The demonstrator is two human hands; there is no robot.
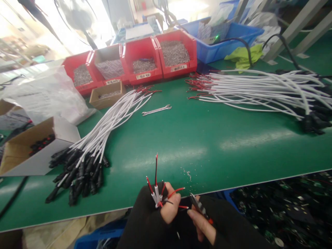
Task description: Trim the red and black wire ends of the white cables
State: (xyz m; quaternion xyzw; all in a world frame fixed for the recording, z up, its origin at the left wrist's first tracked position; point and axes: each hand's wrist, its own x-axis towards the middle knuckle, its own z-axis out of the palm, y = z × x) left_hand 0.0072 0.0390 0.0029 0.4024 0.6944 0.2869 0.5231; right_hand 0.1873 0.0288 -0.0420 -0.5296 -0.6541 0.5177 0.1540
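My left hand (171, 206) is closed around a small bunch of white cables (156, 194), whose split red and black wire ends fan out above and to the right of the fist. Close beside it on the right, my right hand (203, 224) grips a pair of pliers or cutters (199, 206) with dark jaws and a red handle part. The tool's jaws point up and left, near the red wire tips. Most of the held cables' length is hidden by my hand and dark sleeves.
On the green table (181, 138) lie cable bundles at left (109, 119) and right (249, 88), plus a wrench (157, 110). Red bins (141, 74) and a blue crate (212, 52) stand behind. An open carton (64, 129) sits left; dark parts (282, 207) fill the lower right.
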